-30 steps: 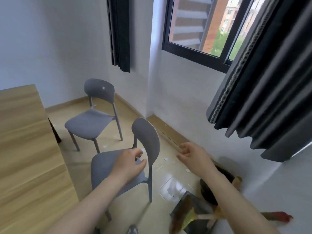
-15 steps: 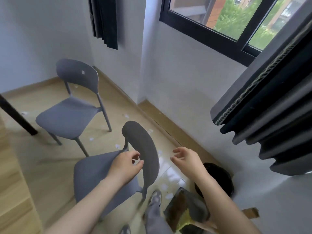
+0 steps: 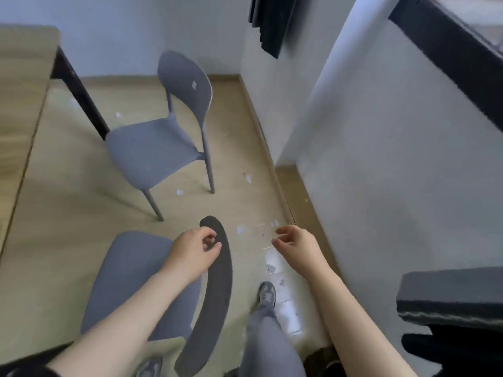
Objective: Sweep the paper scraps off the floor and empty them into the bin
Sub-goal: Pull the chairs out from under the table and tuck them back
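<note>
Paper scraps: white bits lay scattered on the wooden floor, most beside the skirting near the person's shoe, a few by the far grey chair; none looked swept up. Left grip: fingers were curled round the backrest top of the near grey chair. Right grip: loosely curled, empty, above the scraps. Broom, dustpan, bin: none could be made out. Task judged barely begun; sweeping and emptying both remained.
</note>
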Demonstrator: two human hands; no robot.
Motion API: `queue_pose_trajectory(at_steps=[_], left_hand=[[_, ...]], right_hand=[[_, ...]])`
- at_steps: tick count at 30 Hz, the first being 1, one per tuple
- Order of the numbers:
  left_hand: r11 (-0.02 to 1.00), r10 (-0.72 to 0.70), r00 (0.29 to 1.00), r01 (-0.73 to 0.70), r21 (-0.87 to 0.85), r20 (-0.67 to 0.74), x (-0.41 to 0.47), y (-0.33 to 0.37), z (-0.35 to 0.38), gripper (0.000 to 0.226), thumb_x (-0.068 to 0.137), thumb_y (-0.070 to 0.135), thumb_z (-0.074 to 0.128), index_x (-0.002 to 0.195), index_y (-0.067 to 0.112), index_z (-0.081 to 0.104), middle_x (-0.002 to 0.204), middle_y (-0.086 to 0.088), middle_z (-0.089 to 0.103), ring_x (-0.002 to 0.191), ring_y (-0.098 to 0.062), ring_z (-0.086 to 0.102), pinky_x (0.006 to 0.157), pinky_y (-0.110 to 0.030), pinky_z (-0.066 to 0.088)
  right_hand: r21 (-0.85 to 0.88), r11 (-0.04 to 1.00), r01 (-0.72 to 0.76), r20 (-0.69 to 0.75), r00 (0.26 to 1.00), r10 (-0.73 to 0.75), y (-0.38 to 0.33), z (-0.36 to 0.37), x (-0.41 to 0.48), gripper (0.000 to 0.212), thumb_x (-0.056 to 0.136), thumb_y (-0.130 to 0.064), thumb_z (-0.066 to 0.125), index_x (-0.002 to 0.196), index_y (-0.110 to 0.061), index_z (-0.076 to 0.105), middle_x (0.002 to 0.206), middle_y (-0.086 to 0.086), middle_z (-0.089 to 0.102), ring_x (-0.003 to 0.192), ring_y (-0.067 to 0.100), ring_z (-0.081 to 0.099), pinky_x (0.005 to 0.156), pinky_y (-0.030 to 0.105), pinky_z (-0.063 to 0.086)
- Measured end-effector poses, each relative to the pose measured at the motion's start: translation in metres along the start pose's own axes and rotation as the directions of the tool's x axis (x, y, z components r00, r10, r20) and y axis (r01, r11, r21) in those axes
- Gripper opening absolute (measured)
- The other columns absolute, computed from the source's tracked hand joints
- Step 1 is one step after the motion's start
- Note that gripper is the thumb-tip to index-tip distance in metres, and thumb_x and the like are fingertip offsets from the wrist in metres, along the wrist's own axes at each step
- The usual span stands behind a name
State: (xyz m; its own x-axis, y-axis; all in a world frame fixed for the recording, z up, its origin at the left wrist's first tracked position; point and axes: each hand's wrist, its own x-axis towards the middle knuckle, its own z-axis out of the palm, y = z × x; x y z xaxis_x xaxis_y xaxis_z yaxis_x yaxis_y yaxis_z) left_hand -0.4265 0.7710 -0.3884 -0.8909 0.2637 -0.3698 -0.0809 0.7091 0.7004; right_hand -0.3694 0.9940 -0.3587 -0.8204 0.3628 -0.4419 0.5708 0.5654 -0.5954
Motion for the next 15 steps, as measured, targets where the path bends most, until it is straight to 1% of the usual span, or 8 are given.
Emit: queue_pose_trajectory(at_steps=[2, 4, 6, 8, 9, 11, 13, 15], left_hand=[[0.994, -0.108, 0.994, 0.107, -0.036, -0.027, 0.010, 0.023, 0.017, 0.024, 0.082, 0.025, 0.066, 0.104, 0.014, 0.067, 0.090, 0.002, 0.069, 0.082, -0.015, 0.068, 0.082, -0.037, 0.056], [0.981, -0.187, 0.979, 0.180, -0.075, -0.083, 0.013, 0.044, 0.028, 0.029, 0.081, 0.030, 0.065, 0.106, 0.015, 0.067, 0.097, 0.001, 0.071, 0.085, -0.015, 0.068, 0.082, -0.037, 0.056], [0.965, -0.256, 0.954, 0.242, -0.101, -0.154, 0.012, 0.057, 0.034, 0.028, 0.084, 0.028, 0.066, 0.110, 0.016, 0.065, 0.101, 0.001, 0.070, 0.092, -0.015, 0.067, 0.084, -0.035, 0.055], [0.937, -0.346, 0.911, 0.326, -0.125, -0.223, 0.002, 0.060, 0.038, 0.027, 0.088, 0.029, 0.064, 0.113, 0.018, 0.064, 0.104, 0.004, 0.069, 0.097, -0.014, 0.065, 0.085, -0.032, 0.053], [0.927, -0.374, 0.896, 0.352, -0.130, -0.241, -0.003, 0.060, 0.039, 0.025, 0.089, 0.029, 0.062, 0.112, 0.018, 0.064, 0.104, 0.005, 0.068, 0.098, -0.013, 0.064, 0.084, -0.030, 0.052], [0.887, -0.461, 0.835, 0.426, -0.179, -0.300, -0.025, 0.056, 0.045, 0.020, 0.090, 0.029, 0.061, 0.106, 0.017, 0.064, 0.103, 0.005, 0.069, 0.098, -0.014, 0.064, 0.081, -0.028, 0.050], [0.848, -0.529, 0.768, 0.463, -0.259, -0.362, -0.046, 0.052, 0.054, 0.018, 0.088, 0.026, 0.064, 0.100, 0.012, 0.066, 0.099, 0.003, 0.071, 0.095, -0.015, 0.066, 0.081, -0.031, 0.051], [0.816, -0.576, 0.713, 0.470, -0.337, -0.401, -0.063, 0.050, 0.064, 0.018, 0.086, 0.023, 0.066, 0.099, 0.011, 0.068, 0.096, 0.001, 0.072, 0.092, -0.016, 0.068, 0.082, -0.033, 0.053]], right_hand=[[-0.059, 0.996, 0.069, 0.079, 0.995, -0.065, 0.000, -0.025, 0.042, 0.028, 0.090, -0.024, 0.061, 0.117, -0.016, 0.065, 0.092, -0.006, 0.067, 0.082, 0.011, 0.062, 0.064, 0.015, 0.042], [-0.120, 0.981, 0.152, 0.175, 0.976, -0.130, -0.006, -0.042, 0.077, 0.029, 0.091, -0.025, 0.060, 0.118, -0.016, 0.064, 0.091, -0.007, 0.066, 0.083, 0.011, 0.061, 0.063, 0.016, 0.041], [-0.157, 0.962, 0.222, 0.262, 0.949, -0.176, -0.015, -0.048, 0.104, 0.029, 0.091, -0.025, 0.060, 0.119, -0.016, 0.064, 0.092, -0.005, 0.066, 0.085, 0.014, 0.062, 0.064, 0.020, 0.043], [-0.179, 0.939, 0.295, 0.351, 0.910, -0.219, -0.026, -0.045, 0.122, 0.029, 0.092, -0.025, 0.060, 0.119, -0.015, 0.064, 0.092, -0.005, 0.065, 0.086, 0.015, 0.061, 0.065, 0.022, 0.043], [-0.181, 0.930, 0.319, 0.378, 0.896, -0.234, -0.030, -0.042, 0.126, 0.029, 0.092, -0.025, 0.060, 0.119, -0.016, 0.063, 0.091, -0.005, 0.064, 0.085, 0.015, 0.060, 0.063, 0.021, 0.042], [-0.189, 0.902, 0.388, 0.473, 0.841, -0.262, -0.040, -0.031, 0.129, 0.029, 0.092, -0.025, 0.060, 0.119, -0.017, 0.063, 0.093, -0.005, 0.064, 0.083, 0.016, 0.060, 0.060, 0.021, 0.043], [-0.193, 0.874, 0.446, 0.552, 0.785, -0.280, -0.047, -0.019, 0.125, 0.030, 0.092, -0.026, 0.060, 0.120, -0.016, 0.064, 0.098, -0.001, 0.067, 0.082, 0.017, 0.060, 0.064, 0.025, 0.045], [-0.200, 0.847, 0.493, 0.607, 0.741, -0.287, -0.050, -0.011, 0.118, 0.030, 0.092, -0.026, 0.061, 0.120, -0.016, 0.063, 0.100, 0.001, 0.067, 0.077, 0.015, 0.059, 0.062, 0.024, 0.046]])
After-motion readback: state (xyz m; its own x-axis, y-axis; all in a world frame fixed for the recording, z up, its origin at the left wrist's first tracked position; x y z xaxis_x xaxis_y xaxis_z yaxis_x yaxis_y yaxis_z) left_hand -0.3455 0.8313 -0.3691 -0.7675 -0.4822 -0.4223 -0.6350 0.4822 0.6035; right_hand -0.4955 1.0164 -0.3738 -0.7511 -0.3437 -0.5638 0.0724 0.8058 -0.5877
